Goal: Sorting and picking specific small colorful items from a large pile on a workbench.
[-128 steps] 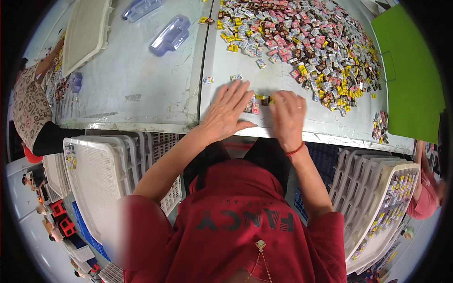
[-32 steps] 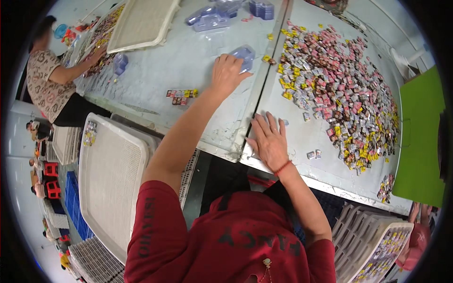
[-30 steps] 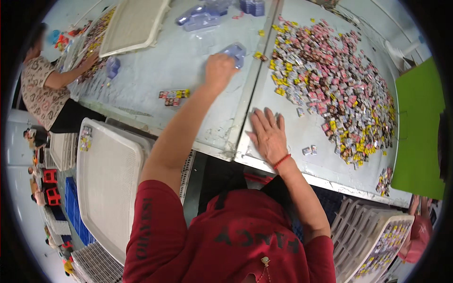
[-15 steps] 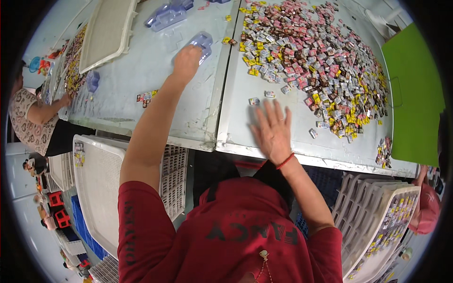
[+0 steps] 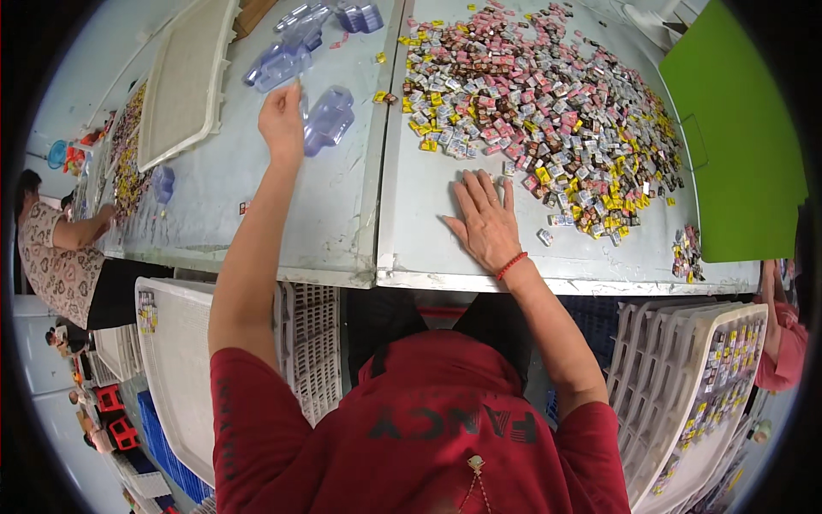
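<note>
My left hand (image 5: 281,124) is closed, its fingertips at the near edge of a clear bluish moulded plastic tray (image 5: 276,68). Just right of that hand, a similar clear plastic tray (image 5: 330,118) rests on the table. My right hand (image 5: 486,218), with a red cord on its wrist, lies palm down with fingers spread. Its fingertips are beside the near edge of a large heap of small packets (image 5: 531,111) in pink, yellow, white and brown. A loose white packet (image 5: 545,237) lies right of that hand. A few small pieces (image 5: 244,207) are partly hidden by my left forearm.
More clear trays (image 5: 358,17) lie at the far side. A white tray (image 5: 184,86) leans at the left, and a green panel (image 5: 736,137) borders the right. White crates (image 5: 685,385) are stacked below the table. A co-worker (image 5: 64,240) reaches over the table at far left.
My left hand has moved off the right-hand clear tray and leftward to another one. My right hand has come down flat on the table near the heap. The whole view has shifted somewhat.
</note>
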A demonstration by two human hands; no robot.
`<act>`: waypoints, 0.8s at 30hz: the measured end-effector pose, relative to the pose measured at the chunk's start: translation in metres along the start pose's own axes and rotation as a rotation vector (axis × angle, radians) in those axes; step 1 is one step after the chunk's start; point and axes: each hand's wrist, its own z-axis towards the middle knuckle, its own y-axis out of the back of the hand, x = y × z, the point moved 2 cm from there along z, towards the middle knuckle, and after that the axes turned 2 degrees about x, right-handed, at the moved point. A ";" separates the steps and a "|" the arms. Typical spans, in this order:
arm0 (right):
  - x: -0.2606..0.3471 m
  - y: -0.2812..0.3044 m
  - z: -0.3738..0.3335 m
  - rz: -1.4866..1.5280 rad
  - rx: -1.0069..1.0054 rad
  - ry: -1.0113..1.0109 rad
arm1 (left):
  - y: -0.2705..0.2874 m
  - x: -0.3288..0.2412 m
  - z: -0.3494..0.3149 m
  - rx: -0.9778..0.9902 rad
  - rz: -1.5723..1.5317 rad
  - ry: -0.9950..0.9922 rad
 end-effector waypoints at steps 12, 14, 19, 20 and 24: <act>-0.050 0.027 -0.005 0.003 -0.210 -0.146 | -0.071 -0.065 -0.227 0.850 0.121 -0.767; -0.044 0.030 0.005 -0.015 -0.175 -0.089 | -0.078 -0.061 -0.207 0.748 0.095 -0.718; -0.010 0.000 0.073 -0.025 -0.088 -0.040 | -0.114 -0.027 -0.103 0.523 0.477 -0.667; -0.011 -0.016 0.086 -0.021 -0.034 -0.057 | -0.118 -0.014 -0.103 0.525 0.477 -0.671; -0.004 -0.039 0.082 -0.070 0.038 0.033 | -0.114 0.010 -0.125 0.589 0.536 -0.554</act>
